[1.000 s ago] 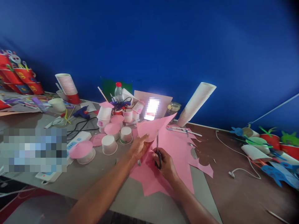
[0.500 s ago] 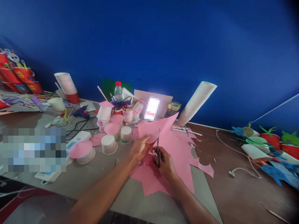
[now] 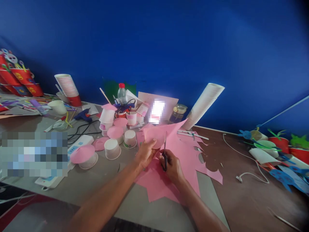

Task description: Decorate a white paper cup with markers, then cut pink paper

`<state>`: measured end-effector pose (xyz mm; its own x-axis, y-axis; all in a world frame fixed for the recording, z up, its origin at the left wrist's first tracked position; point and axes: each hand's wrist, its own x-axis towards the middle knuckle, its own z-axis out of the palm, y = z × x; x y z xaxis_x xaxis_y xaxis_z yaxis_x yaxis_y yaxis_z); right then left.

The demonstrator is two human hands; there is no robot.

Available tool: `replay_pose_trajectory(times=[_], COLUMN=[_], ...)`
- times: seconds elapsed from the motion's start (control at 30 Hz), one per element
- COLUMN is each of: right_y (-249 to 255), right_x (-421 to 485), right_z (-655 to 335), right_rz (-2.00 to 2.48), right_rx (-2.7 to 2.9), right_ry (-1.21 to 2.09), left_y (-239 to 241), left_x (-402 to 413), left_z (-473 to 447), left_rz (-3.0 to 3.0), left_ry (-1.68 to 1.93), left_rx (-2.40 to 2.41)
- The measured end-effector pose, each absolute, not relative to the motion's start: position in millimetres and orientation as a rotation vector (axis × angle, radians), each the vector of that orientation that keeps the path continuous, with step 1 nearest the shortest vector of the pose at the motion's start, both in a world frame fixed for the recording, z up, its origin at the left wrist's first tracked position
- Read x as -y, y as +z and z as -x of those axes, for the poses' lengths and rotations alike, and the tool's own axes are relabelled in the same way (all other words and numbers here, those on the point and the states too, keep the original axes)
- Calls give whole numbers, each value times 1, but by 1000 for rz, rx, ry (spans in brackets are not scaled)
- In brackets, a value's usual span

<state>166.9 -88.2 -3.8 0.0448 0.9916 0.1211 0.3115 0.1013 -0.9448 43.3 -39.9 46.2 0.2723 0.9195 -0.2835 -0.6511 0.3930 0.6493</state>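
My left hand (image 3: 145,152) pinches the left edge of a pink paper piece (image 3: 162,134) and holds it raised above the table. In my right hand (image 3: 172,166) are dark-handled scissors (image 3: 165,151), blades pointing up into the pink piece just right of my left thumb. Under both hands a larger pink sheet (image 3: 183,161) with jagged cut-out edges lies flat on the grey table (image 3: 101,180).
Small white cups, some with pink paper discs on them (image 3: 113,149), stand left of my hands. Behind are a water bottle (image 3: 121,94), a blue glue gun (image 3: 83,115), a leaning white cup stack (image 3: 204,104) and a red-and-white one (image 3: 68,88). White cable (image 3: 243,167) and paper craft pieces (image 3: 277,154) lie right.
The pink piece has turned slightly in my left hand and the scissors have crept a little higher into it. Both hands stay in nearly the same place.
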Motion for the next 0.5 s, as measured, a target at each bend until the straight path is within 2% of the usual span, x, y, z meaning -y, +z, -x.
replay_pose_trajectory(times=[0.5], right_y=[6], right_x=[89], right_z=[-168], right_rz=[1268], right_rx=[1473], right_ry=[993], left_y=[42], left_x=[43], left_z=[-47], left_rz=[-505], left_ry=[1137], left_rx=[-623])
